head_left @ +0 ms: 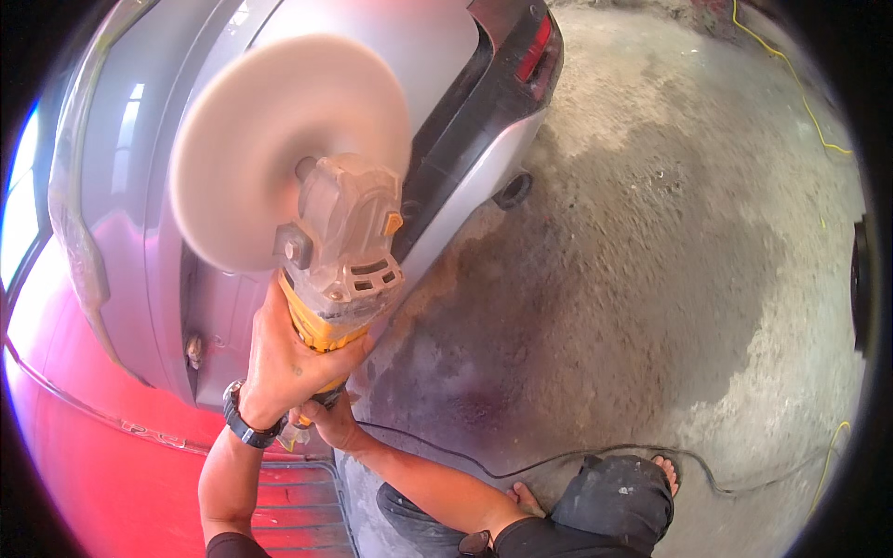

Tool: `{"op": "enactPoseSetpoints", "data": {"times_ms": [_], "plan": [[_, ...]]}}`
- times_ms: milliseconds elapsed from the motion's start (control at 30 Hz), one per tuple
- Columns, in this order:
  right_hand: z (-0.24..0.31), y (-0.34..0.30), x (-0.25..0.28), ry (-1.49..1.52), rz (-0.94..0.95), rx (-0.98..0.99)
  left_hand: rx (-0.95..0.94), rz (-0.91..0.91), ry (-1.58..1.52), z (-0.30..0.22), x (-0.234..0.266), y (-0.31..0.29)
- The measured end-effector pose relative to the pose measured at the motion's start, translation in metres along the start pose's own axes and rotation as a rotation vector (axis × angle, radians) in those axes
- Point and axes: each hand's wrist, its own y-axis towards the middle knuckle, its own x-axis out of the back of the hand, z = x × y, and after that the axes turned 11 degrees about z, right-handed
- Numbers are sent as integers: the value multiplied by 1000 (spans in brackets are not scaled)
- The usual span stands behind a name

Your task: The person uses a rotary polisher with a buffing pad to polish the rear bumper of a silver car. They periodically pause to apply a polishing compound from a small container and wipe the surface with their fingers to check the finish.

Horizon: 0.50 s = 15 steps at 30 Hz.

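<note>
Yellow and dusty grey, the power polisher (349, 228) spun its round, blurred cream pad (219, 177) near glossy silver car panels (428, 65), left hand (293, 363) clamped round its middle, right hand (333, 424) its rear.

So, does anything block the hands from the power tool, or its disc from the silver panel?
Nothing visible: left hand and right hand grip the power tool; whether the disc touches the silver panel is hidden.

Polishing disc (244, 153) blurred, left fingers (277, 321) partly hidden by polisher (346, 228); silver car (433, 56) cut off above
</note>
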Motion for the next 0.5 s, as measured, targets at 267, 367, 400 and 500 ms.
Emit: {"op": "enactPoseSetpoints", "data": {"times_ms": [267, 367, 400, 500], "plan": [[-2, -33, 11, -38, -70, -25, 38, -21, -73, 16, -23, -24], [-5, -44, 7, -8, -67, -74, 77, -15, -61, 23, -25, -35], [-6, -45, 7, -8, -62, -75, 76, -23, -82, 25, -25, -38], [-4, -46, 7, -15, -44, -75, 72, -37, -139, 26, -26, -41]]}}
